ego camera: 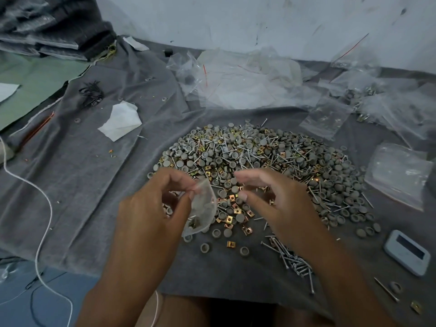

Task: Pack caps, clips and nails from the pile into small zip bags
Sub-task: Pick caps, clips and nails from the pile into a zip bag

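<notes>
A big pile [266, 159] of grey caps, brass clips and steel nails lies on the grey cloth [99, 175] in front of me. My left hand [151, 208] pinches the top of a small clear zip bag [203, 208], which hangs down with a few pieces at its bottom. My right hand [278, 201] hovers just right of the bag over the near edge of the pile, fingers curled, thumb and forefinger close together; whether they hold a piece I cannot tell. A bundle of nails [292, 263] lies by my right forearm.
Empty zip bags [238, 81] lie heaped at the back, filled ones [387, 102] at the right, and a flat stack of bags [398, 173] beside the pile. A white device [405, 252] sits near right. White tissue [121, 120] and a white cord [44, 220] lie left.
</notes>
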